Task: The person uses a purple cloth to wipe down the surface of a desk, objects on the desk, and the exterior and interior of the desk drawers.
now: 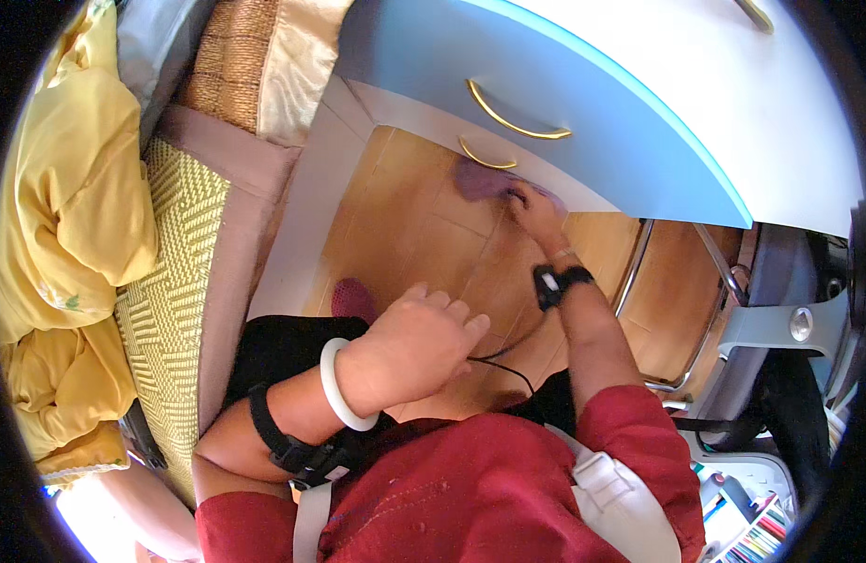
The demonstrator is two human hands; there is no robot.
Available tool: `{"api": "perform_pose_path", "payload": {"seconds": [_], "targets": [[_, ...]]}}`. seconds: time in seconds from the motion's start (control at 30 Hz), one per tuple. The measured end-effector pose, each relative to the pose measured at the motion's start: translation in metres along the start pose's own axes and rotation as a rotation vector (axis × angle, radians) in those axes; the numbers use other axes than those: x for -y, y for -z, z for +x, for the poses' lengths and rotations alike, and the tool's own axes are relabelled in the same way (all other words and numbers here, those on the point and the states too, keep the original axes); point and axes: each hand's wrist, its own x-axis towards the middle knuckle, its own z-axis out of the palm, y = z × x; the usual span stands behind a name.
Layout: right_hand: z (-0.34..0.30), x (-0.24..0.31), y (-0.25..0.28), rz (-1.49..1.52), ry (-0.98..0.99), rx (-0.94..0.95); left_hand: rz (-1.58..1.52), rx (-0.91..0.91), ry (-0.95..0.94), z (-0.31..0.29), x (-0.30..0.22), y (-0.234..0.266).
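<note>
My right hand [538, 212] reaches far forward and down, its fingers closed on a crumpled purple cloth [485, 180]. The cloth lies against the low white base of a blue-fronted drawer unit [583, 103], just below the smaller gold handle [487, 155]. A black strap with a small device [551, 284] circles my right wrist. Closer to my body, my left hand [410, 342] is held over my lap with its fingers curled in, and nothing shows in it. It wears a white bangle [334, 385].
On the left is a bed with a woven yellow mat [180, 272] and yellow bedding [86, 188]. A larger gold handle [517, 117] sticks out from the blue front. Metal chair legs [637, 267] stand on the wooden floor [405, 206] at right. A dark cable [508, 361] hangs near my lap.
</note>
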Motion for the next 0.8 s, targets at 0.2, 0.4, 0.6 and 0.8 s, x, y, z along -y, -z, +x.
{"api": "perform_pose_path", "payload": {"seconds": [0.2,0.4,0.6,0.8], "targets": [[-0.047,-0.039,0.086,-0.085,0.04,-0.111,-0.009,-0.039,-0.044,0.021,-0.004,0.004],[-0.011,0.071,0.108,-0.037,0.273,-0.257,0.045,-0.034,-0.064,0.053,-0.025,0.012],[-0.08,0.047,0.189,-0.002,0.284,-0.153,-0.013,0.137,-0.028,0.075,-0.058,0.022],[-0.174,0.013,0.272,-0.078,0.253,-0.599,-0.753,-0.267,0.204,0.112,-0.057,0.027]]}}
